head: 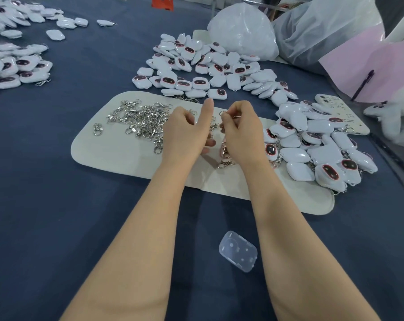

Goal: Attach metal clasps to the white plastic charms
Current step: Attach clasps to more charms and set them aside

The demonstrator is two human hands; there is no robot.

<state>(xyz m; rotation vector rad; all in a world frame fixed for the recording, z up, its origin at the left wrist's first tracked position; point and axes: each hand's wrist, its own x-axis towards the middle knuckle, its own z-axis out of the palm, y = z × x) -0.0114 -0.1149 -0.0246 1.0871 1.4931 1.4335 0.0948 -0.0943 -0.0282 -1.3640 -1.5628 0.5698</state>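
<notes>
Evidently my right hand (240,132) pinches a clasp (222,114) by its ring; light, stiff, slippery metal, I judge; left hand (184,133) curled, contents indeterminate.

The worktop (57,205) is covered in plain dark navy blue. On it lies an off-white mat (126,163) with no pattern. The clasps (140,121) heaped on the mat's left half are shiny silver. Behind the mat, the charms (203,66) are glossy white. Those lying face up show a dark maroon oval ringed in red, and the heap at the mat's right end has the same colours. In front of the mat, a plastic cover (238,251) is clear with white dots. Beyond the mat's far right corner, a bag (242,31) is milky white and a sheet (370,66) pale pink, with a dark purple pen (363,85) showing against it. Just right of the mat, a phone case (335,107) is cream.
</notes>
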